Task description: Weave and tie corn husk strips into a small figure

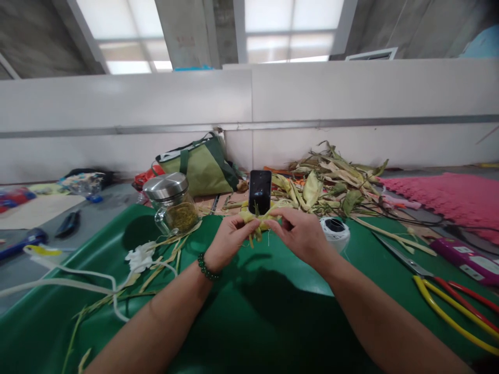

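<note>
Both hands meet over the green mat (273, 322), in front of an upright phone (260, 189). Between them is a small bundle of yellow-green corn husk (258, 234), with short stems poking up and loose thread ends below. My left hand (230, 236), a green bead bracelet at its wrist, pinches the bundle from the left. From the right, my right hand (302, 234) grips its other side with thumb and index finger. A spool of white thread (336, 236) stands just right of my right hand.
To the left stand a lidded glass jar (183, 215), a green bag (206, 166), husk strips and white cables (78, 278). A heap of dry husks (335, 174) lies at the back right. Large scissors (421, 272), a purple box (465, 259) and pink fabric (448, 200) are right.
</note>
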